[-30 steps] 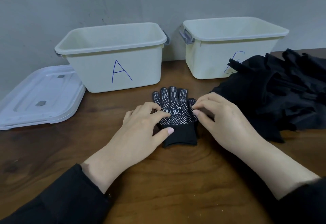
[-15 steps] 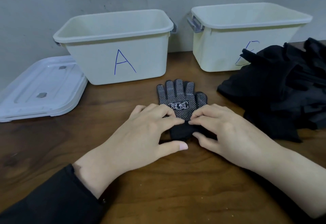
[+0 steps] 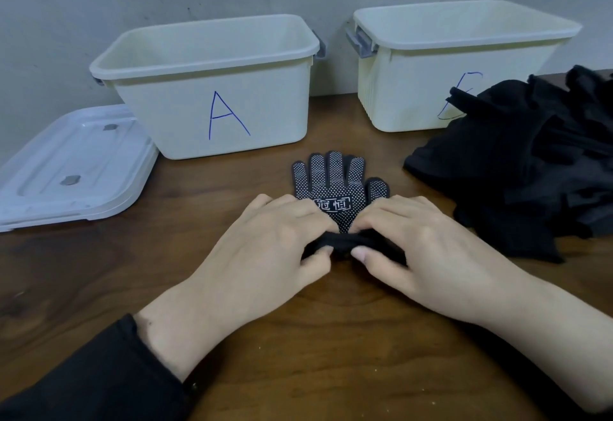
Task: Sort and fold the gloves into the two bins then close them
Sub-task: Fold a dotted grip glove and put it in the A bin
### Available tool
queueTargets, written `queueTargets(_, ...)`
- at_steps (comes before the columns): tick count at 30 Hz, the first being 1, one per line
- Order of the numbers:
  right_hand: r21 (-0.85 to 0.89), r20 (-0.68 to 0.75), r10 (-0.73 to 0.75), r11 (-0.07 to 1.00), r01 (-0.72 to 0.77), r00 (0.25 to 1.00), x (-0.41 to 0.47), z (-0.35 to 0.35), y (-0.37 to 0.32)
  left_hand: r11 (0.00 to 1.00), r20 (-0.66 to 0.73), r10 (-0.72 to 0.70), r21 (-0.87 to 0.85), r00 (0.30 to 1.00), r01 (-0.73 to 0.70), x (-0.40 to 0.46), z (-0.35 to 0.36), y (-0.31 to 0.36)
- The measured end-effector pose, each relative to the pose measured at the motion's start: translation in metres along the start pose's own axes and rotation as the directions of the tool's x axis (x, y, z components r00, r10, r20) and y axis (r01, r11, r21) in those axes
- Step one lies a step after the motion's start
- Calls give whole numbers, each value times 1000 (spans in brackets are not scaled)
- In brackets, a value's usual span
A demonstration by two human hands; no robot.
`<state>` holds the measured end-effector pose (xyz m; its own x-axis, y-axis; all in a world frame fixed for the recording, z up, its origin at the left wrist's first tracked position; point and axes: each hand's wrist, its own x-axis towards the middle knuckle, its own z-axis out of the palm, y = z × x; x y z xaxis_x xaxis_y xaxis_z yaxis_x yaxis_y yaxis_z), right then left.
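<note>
While the dotted glove (image 3: pixel 335 188) lies flat on the bench (image 3: pixel 298 337) before bin A (image 3: pixel 212 88), left hand (image 3: pixel 265 248) and right hand (image 3: pixel 421 248) pinching its bunched cuff, glove pile (image 3: pixel 530 161) beside second bin (image 3: pixel 447 65), lid (image 3: pixel 66 165) far left

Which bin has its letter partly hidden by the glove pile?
The right bin; black gloves cover its blue letter, while the left bin shows a clear A.

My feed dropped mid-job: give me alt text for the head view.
Left hand and right hand pinch the cuff of a dotted black glove on the wooden table. Behind: open bin A, a second bin, a lid, a pile of black gloves.
</note>
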<state>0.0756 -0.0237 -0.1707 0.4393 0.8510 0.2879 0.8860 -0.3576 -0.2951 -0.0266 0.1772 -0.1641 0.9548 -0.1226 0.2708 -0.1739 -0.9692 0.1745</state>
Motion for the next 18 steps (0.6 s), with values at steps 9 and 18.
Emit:
queueTargets(9, 54, -100, 93, 995, -88, 991, 4, 0, -4, 991, 10, -62, -115, 998, 63, 0, -2, 1)
queueTargets(18, 256, -20, 194, 949, -182, 981, 7, -3, 1, 896, -104, -284, -382, 953, 225, 11, 5, -2)
